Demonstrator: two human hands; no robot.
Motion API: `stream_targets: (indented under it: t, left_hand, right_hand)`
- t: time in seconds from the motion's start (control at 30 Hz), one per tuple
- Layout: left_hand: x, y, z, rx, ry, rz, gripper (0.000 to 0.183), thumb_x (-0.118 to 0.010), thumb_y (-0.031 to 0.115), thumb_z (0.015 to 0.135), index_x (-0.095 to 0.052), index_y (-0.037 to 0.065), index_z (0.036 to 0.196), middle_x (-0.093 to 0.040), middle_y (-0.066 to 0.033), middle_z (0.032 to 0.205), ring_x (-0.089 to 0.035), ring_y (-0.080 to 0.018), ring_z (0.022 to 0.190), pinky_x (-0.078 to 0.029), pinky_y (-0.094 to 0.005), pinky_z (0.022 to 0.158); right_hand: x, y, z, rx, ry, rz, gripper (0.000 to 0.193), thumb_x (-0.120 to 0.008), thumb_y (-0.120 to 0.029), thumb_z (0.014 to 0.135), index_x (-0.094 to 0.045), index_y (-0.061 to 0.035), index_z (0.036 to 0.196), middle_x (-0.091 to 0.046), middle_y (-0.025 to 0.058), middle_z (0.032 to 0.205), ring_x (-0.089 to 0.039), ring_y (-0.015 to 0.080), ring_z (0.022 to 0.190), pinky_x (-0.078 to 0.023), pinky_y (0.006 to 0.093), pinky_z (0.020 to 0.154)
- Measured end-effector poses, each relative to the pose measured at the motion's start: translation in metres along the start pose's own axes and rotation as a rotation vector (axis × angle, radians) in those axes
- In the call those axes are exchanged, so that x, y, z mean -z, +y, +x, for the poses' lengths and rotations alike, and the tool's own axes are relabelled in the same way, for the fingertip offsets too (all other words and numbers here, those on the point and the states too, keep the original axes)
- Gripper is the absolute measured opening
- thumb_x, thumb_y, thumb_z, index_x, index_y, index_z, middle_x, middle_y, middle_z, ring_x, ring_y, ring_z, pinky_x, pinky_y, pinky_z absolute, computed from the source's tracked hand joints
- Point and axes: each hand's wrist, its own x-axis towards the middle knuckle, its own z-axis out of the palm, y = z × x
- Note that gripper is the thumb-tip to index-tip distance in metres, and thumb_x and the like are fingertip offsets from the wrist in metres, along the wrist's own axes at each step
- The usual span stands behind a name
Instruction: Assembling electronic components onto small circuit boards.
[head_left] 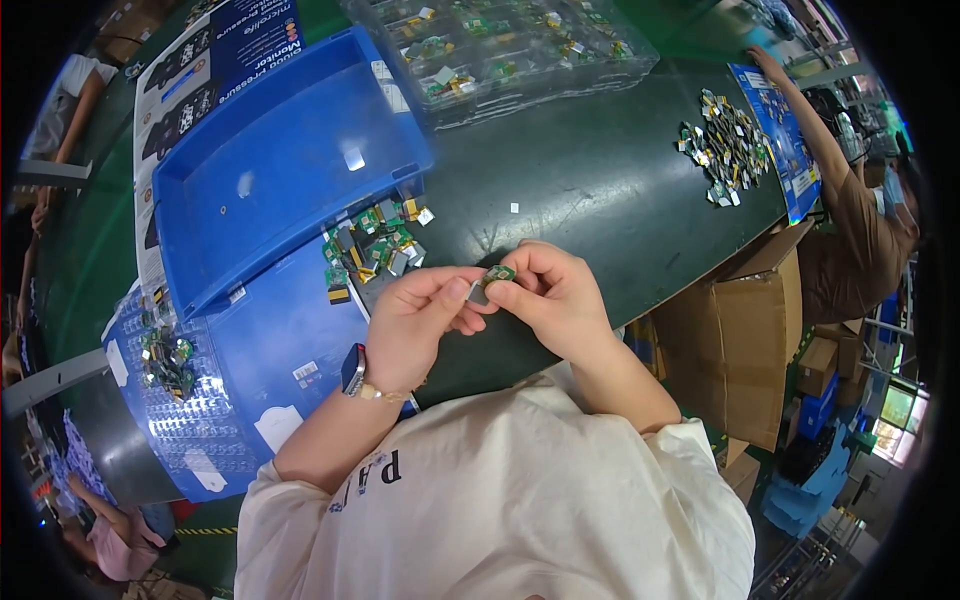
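Above the dark green worktable, my two hands meet over a small green circuit board (499, 272) with a grey, flat square piece (478, 293) at its left side. My right hand (556, 301) pinches the circuit board between thumb and fingers. The fingertips of my left hand (422, 309) are closed on the grey square piece; whether it is joined to the board, I cannot tell. Left of my hands lies a loose heap of similar circuit boards (376, 243) with silver and yellow parts. On the table beyond my hands is a tiny white square (514, 208).
A blue plastic bin (290, 170) stands at the far left, beside a blue cardboard sheet (275, 345). Clear trays (520, 88) of boards are stacked at the back. Rightward lie another board pile (728, 150), a cardboard box (735, 350) and a co-worker's arm (815, 125).
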Motion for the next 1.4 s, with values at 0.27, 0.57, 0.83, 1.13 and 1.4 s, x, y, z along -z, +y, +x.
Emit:
stream_targets:
  t: [0.27,0.57,0.83,1.13,1.4]
  left_hand:
    - [0.0003,-0.0011,0.0009,0.036,0.012,-0.018,0.026,-0.05,0.018,0.094,-0.059,-0.001,0.109,-0.066,-0.01,0.09,-0.062,-0.0127,0.072,-0.05,-0.0237,0.066]
    - [-0.0011,-0.0012,0.0006,0.033,0.029,-0.021,0.026,-0.05,0.018,0.094,-0.059,-0.002,0.109,-0.066,-0.0111,0.09,-0.063,-0.0136,0.074,-0.051,-0.0241,0.067]
    - [-0.004,-0.0027,0.0008,0.023,0.072,-0.031,0.027,-0.05,0.019,0.094,-0.058,-0.002,0.11,-0.066,-0.011,0.09,-0.063,-0.0131,0.074,-0.051,-0.0238,0.067]
    - [-0.0031,-0.0024,0.0007,0.017,0.058,-0.013,0.028,-0.05,0.02,0.095,-0.058,-0.002,0.111,-0.066,-0.0104,0.09,-0.063,-0.0126,0.075,-0.051,-0.0234,0.068]
    - [-0.0077,-0.002,0.0006,-0.003,0.124,0.045,0.026,-0.049,0.018,0.095,-0.058,-0.003,0.108,-0.065,-0.0096,0.091,-0.063,-0.0138,0.076,-0.051,-0.0242,0.068]
  right_hand:
    - [-0.0007,0.003,0.0022,-0.102,-0.034,0.129,0.01,-0.068,-0.007,0.079,-0.059,-0.0031,0.077,-0.041,-0.0071,0.066,-0.04,0.0029,0.063,-0.035,0.0191,0.058]
    - [-0.0011,0.0012,0.0019,0.015,0.006,-0.033,0.012,-0.07,-0.007,0.077,-0.059,-0.0027,0.075,-0.039,-0.0058,0.065,-0.038,0.0044,0.062,-0.033,0.0207,0.057]
    - [-0.0051,0.0002,0.0026,0.067,0.062,-0.083,0.014,-0.072,-0.008,0.074,-0.058,-0.0021,0.073,-0.038,-0.0038,0.065,-0.036,0.0062,0.061,-0.031,0.0225,0.056]
    - [-0.0038,0.0029,0.0036,0.097,0.069,-0.127,0.015,-0.072,-0.007,0.073,-0.058,-0.0022,0.073,-0.037,-0.0036,0.064,-0.036,0.0067,0.061,-0.031,0.023,0.055]
    - [-0.0031,0.0055,0.0049,0.154,0.091,-0.211,0.018,-0.074,-0.007,0.071,-0.056,-0.0026,0.071,-0.037,-0.0028,0.064,-0.036,0.0079,0.06,-0.031,0.0236,0.054]
